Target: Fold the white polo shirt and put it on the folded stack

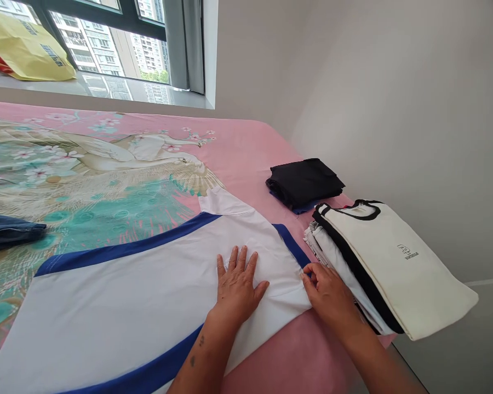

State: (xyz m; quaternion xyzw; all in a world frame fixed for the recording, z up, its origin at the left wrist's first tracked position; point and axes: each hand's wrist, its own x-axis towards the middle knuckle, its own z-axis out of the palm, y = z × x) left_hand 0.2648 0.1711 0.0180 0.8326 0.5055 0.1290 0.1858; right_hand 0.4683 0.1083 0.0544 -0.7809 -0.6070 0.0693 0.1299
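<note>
A white shirt (139, 295) with blue trim lies spread over the pink patterned bedsheet. My left hand (239, 282) rests flat on the shirt, its fingers spread. At the shirt's right side, my right hand (326, 287) pinches the blue-trimmed edge between thumb and fingers. Just right of that hand sits a stack of folded shirts (411, 262), a cream one with black neckline on top. Behind the stack is a folded pile of black clothing (306, 183), with a bit of blue showing underneath.
Folded blue denim (10, 232) lies at the left on the bedsheet (246, 145). A yellow bag (28, 49) stands on the window sill (143, 94). A bare wall (365, 109) borders the bed at the back and right.
</note>
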